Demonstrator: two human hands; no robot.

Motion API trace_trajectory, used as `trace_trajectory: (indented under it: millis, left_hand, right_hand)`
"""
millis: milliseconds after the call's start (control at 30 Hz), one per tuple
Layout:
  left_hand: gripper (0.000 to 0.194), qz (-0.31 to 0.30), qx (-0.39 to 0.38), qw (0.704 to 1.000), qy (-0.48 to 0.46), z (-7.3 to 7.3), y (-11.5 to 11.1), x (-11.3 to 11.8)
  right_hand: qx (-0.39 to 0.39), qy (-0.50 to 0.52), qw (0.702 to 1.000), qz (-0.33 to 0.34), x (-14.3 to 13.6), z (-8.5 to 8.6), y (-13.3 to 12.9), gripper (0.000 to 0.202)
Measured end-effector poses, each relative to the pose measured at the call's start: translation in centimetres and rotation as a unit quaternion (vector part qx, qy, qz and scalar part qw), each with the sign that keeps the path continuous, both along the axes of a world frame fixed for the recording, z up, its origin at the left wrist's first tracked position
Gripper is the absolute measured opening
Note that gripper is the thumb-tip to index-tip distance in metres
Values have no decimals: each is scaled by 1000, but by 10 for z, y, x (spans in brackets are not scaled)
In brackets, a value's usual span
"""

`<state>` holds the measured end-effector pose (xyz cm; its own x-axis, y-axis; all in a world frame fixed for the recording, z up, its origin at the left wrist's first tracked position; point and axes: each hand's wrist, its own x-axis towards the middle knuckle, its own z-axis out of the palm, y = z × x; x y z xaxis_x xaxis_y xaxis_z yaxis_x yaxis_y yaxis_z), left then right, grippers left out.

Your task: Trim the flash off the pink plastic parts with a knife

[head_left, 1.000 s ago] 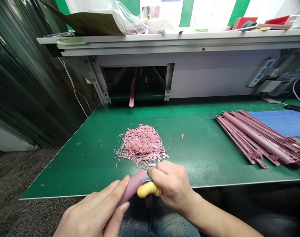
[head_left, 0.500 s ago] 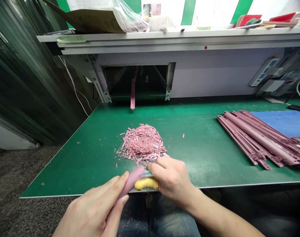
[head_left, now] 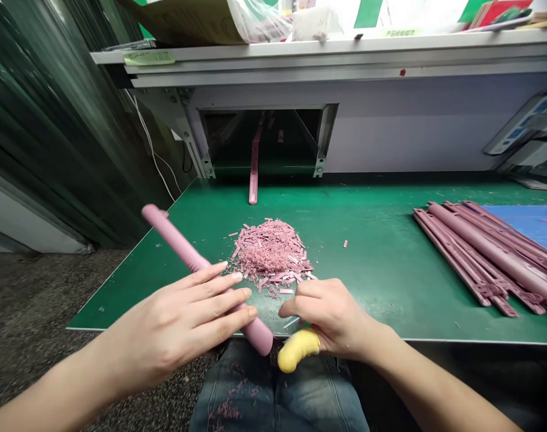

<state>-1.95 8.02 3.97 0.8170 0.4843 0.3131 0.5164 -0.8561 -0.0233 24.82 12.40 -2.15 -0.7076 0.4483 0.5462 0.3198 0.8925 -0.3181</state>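
Observation:
My left hand [head_left: 188, 321] lies across a pink plastic tube [head_left: 177, 240], its fingers stretched over the top and the thumb hidden beneath. The tube slants from the upper left down to the table's front edge. Right of its near end is my right hand [head_left: 330, 312], with curled fingers around a thin, pale blade [head_left: 292, 323] that shows only in part. A yellow cover [head_left: 299, 350] wraps the right thumb, which points away from the fingers. The blade and the tube are apart. Just beyond both hands lies a heap of pink scraps and shavings [head_left: 271, 252].
Pink strips and a longer tube [head_left: 493, 255] lie stacked at the right, by a blue mat [head_left: 525, 225]. A pink strip [head_left: 254, 174] sticks out of the opening in the back panel. A shelf [head_left: 300, 66] spans the back. Shavings dot my jeans [head_left: 228, 408].
The tube has swung round so that its length points to the upper left, and my left fingers have spread over it. My right hand has moved slightly right, its thumb swinging down from the blade.

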Motion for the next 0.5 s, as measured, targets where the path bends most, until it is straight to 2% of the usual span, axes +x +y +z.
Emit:
trace_trajectory:
  millis: [100, 200, 267, 333, 400, 433, 467, 500]
  left_hand:
    - [43, -34, -11, 999, -23, 11, 8, 4]
    - [42, -75, 23, 995, 59, 19, 11, 5]
    - [42, -75, 45, 993, 78, 20, 8, 1]
    - [41, -36, 46, 998, 38, 18, 2, -1]
    - [48, 39, -3, 996, -81, 12, -4, 4]
    - [54, 82, -50, 980, -173, 9, -5, 10]
    - [59, 114, -109, 946, -284, 5, -5, 18]
    - [60, 137, -177, 887, -404, 1, -2, 28]
  right_hand:
    - [42, -60, 997, 7, -5, 5, 4, 63]
    - [51, -83, 995, 35, -5, 5, 4, 62]
    - [20, -53, 996, 72, 0, 5, 2, 61]
    - [-54, 42, 993, 100, 3, 4, -5, 56]
    - [-150, 160, 972, 82, -3, 0, -16, 44]
    - [-205, 207, 954, 63, -10, -5, -23, 40]
    - [-263, 239, 934, 43, -21, -11, -30, 44]
    - [-330, 254, 908, 38, -33, -19, -36, 57]
